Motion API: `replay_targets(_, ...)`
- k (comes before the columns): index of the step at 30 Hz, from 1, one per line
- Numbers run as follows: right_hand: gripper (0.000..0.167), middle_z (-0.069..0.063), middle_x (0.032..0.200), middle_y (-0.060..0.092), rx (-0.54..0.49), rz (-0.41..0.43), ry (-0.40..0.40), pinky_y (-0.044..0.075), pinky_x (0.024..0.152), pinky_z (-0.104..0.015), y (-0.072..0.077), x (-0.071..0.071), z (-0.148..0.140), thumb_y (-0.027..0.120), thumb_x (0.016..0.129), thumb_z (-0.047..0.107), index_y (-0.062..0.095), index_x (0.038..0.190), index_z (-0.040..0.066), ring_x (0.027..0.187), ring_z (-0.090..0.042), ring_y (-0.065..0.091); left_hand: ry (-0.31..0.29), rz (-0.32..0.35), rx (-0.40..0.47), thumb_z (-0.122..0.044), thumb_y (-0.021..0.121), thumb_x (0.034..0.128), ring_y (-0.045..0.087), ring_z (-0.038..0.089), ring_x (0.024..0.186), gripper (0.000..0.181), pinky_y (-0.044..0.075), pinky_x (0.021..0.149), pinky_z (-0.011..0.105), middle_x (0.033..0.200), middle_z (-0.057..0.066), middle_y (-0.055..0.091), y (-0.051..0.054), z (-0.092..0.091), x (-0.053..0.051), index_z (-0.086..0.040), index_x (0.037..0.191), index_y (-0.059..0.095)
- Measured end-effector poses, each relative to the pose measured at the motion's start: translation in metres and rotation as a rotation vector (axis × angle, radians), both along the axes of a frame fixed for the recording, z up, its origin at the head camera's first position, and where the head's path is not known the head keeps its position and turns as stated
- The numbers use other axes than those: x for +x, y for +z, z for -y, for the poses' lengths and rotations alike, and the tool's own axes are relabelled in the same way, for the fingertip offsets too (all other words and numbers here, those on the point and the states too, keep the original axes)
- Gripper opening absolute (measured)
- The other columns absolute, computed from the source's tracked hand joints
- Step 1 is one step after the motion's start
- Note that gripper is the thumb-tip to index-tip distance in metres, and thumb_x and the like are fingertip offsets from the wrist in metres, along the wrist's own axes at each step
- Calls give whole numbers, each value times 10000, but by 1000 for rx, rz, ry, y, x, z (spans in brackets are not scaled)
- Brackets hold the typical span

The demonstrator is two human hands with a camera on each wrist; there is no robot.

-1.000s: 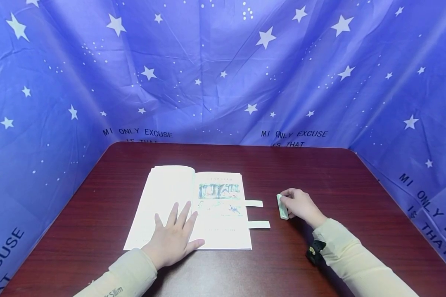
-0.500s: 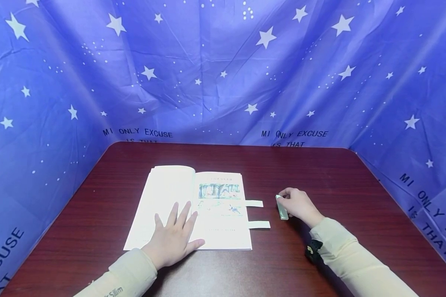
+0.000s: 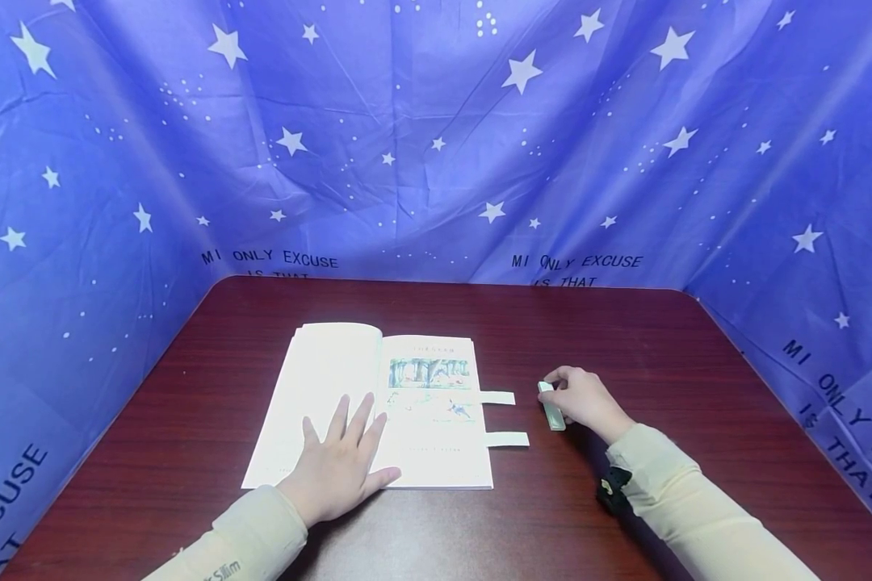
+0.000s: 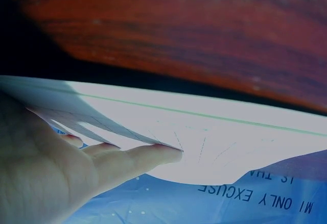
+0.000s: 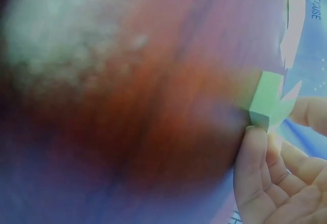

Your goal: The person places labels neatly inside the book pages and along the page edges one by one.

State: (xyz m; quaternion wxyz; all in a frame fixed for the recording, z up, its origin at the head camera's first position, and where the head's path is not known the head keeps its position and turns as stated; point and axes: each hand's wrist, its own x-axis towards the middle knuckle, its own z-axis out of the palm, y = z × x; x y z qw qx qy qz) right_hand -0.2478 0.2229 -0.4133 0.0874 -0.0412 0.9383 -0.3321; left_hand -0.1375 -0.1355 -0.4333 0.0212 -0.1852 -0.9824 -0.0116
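Observation:
An open book [image 3: 320, 363] lies on the table, with small pictures on its right page. My left hand [image 3: 341, 472] rests on its lower part, fingers straight and spread; in the left wrist view the thumb and fingers lie against the white page [image 4: 214, 147]. To the right of the book, my right hand [image 3: 589, 403] grips a narrow pale-green pad of sticky notes [image 3: 552, 413]. Seen from the right wrist, the pad [image 5: 265, 99] is a thick block with one thin sheet [image 5: 287, 104] bent away from it, near a fingertip.
Two pale strips, an upper one [image 3: 497, 398] and a lower one [image 3: 507, 439], stick out past the book's right edge. The dark red-brown table [image 3: 589, 323] is bordered by blue star-printed cloth [image 3: 436, 202]. A black device [image 3: 614, 491] sits at the right wrist.
My right hand and the pad have shifted very slightly to the left, and the pad's top looks different from frame to frame. The left hand and the book stay put.

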Motion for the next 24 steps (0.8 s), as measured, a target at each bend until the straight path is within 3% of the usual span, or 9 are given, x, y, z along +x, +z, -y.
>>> replay_targets(7, 323, -144, 857, 700, -50, 54, -19, 578, 566, -330, -2, -2, 0, 648, 894, 129, 657, 1146, -74, 634, -145, 643, 4, 1, -3, -640, 424, 964, 290, 444, 1461, 741, 310, 936, 816, 1616, 131, 299, -1, 1, 0, -108, 1479, 446)
replay_targets(12, 309, -169, 860, 706, -25, 14, 14, 572, 554, -328, -3, -2, -1, 604, 921, 114, 647, 1136, -103, 619, -146, 646, 3, 9, 0, -638, 420, 968, 285, 447, 1463, 742, 305, 938, 819, 1618, 135, 292, -1, 1, 0, -105, 1484, 438)
replay_targets(16, 282, -149, 841, 706, 53, -59, 53, 562, 558, -308, -3, -1, 0, 584, 920, 111, 669, 1088, -100, 650, -152, 646, 2, 14, 2, -636, 418, 969, 283, 450, 1463, 742, 304, 938, 821, 1618, 138, 291, 0, 0, 0, -102, 1484, 436)
replay_targets(22, 225, -151, 908, 700, 277, -271, 122, 531, 796, -460, -3, -1, 3, 623, 862, 122, 748, 953, -41, 872, -320, 661, 1, 14, 5, -638, 417, 969, 288, 451, 1460, 741, 306, 934, 822, 1615, 141, 297, 2, 0, 1, -103, 1482, 440)
replay_targets(24, 218, -175, 933, 684, 307, -291, 128, 525, 821, -499, -3, 0, 4, 625, 854, 117, 757, 943, -31, 914, -362, 658, 0, 13, 5, -637, 416, 970, 289, 452, 1459, 740, 309, 932, 822, 1615, 142, 297, 2, 0, 1, -103, 1481, 441)
